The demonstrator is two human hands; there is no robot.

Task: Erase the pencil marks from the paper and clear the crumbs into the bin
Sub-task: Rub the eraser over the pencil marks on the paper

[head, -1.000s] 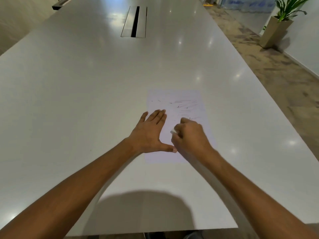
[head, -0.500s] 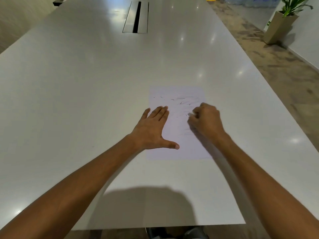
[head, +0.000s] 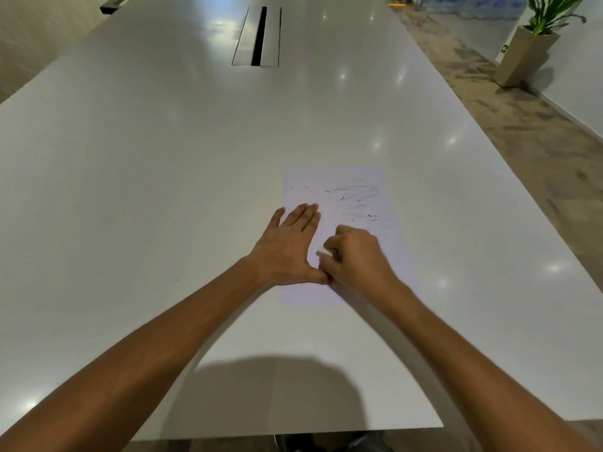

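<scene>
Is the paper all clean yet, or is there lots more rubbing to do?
Not yet. The near part of the paper looks clean. The left hand presses it flat while the right hand rubs with the eraser. Faint pencil marks and dark crumbs remain farther up. No bin is in sight, so clearing crumbs comes later.
</scene>
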